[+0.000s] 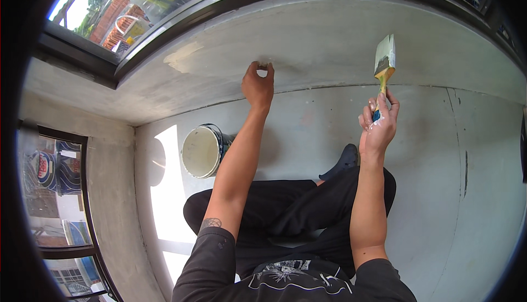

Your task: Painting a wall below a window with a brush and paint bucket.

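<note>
My right hand [380, 123], spotted with white paint, grips a paintbrush [383, 77] by its handle. The handle is yellow-green with a blue end, and the brush points up with its wide bristles coated in pale paint. My left hand [258, 87] reaches up to the grey wall [313, 44], thumb and forefinger curled together in a pinch. Whatever may lie between those fingertips is too small to make out. Left of my left forearm, a paint bucket [201, 151] with a pale inside and a dark handle stands on the floor.
I sit cross-legged on the pale grey floor [422, 154]. A lighter patch [184, 58] marks the wall below the dark window frame [192, 22]. A second framed window [60, 187] is at the left, with buckets behind it. Sunlight [167, 192] falls across the floor at left.
</note>
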### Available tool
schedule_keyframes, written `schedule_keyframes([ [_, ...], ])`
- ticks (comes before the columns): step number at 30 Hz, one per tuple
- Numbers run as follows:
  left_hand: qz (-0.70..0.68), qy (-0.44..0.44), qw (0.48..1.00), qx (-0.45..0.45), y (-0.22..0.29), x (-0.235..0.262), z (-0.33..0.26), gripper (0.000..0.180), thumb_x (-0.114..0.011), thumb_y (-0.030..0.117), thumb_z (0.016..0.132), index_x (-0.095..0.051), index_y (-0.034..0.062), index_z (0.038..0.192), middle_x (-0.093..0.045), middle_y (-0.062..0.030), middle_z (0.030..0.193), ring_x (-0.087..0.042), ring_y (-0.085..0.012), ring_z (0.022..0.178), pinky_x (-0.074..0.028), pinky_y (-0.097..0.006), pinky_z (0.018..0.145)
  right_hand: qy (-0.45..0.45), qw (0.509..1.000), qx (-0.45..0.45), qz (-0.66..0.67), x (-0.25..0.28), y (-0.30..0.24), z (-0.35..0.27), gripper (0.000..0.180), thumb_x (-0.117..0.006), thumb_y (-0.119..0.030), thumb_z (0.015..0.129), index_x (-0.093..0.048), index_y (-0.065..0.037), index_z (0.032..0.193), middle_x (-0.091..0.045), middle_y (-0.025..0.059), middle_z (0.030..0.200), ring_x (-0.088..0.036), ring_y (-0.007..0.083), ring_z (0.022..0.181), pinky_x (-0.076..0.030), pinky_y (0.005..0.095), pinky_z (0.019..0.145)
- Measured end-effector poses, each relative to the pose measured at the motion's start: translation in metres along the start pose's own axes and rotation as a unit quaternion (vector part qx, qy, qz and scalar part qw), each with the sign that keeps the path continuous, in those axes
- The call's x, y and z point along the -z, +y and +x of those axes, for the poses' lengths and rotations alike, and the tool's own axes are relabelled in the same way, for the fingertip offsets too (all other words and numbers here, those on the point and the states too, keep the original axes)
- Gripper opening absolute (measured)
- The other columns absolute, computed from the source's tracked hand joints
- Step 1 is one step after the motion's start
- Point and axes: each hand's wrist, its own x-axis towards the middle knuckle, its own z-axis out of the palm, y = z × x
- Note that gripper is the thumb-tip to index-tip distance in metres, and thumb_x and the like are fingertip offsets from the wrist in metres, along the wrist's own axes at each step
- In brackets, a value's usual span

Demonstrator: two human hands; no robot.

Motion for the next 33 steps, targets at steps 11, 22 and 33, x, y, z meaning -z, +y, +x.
schedule_keyframes([
  [11,0.001,-0.027,0.999,0.034,0.011,-0.004,0.013,0.025,-0.076,0.029,0.084,-0.066,0.0068,0.082,-0.073,-0.0039,0.078,-0.07,-0.0298,0.072,-0.052,-0.041,0.067,-0.009,1.0,0.001,-0.001,0.0,0.001,0.002,0.029,-0.055,-0.021,0.104,-0.046,-0.01,0.13,-0.048,0.0012,0.081,-0.033,0.0039,0.052,-0.023,0.0228,0.047],
  [22,0.041,0.089,0.984,0.152,-0.041,0.014,0.032,0.019,-0.07,0.018,0.081,-0.056,0.0053,0.076,-0.062,-0.0102,0.067,-0.06,-0.0302,0.06,-0.048,-0.042,0.061,-0.012,1.0,0.007,0.003,0.004,0.002,0.001,0.026,-0.054,-0.023,0.105,-0.048,-0.01,0.127,-0.049,0.0014,0.081,-0.033,0.0039,0.052,-0.023,0.0228,0.048],
  [33,-0.017,-0.041,0.999,0.021,-0.015,0.018,0.001,0.023,-0.074,0.024,0.085,-0.06,0.0066,0.079,-0.067,-0.0054,0.068,-0.066,-0.0296,0.063,-0.05,-0.041,0.061,-0.027,0.999,0.027,-0.018,-0.005,0.006,-0.003,0.027,-0.054,-0.024,0.105,-0.048,-0.01,0.128,-0.049,0.0008,0.081,-0.034,0.0036,0.053,-0.023,0.0222,0.048],
])
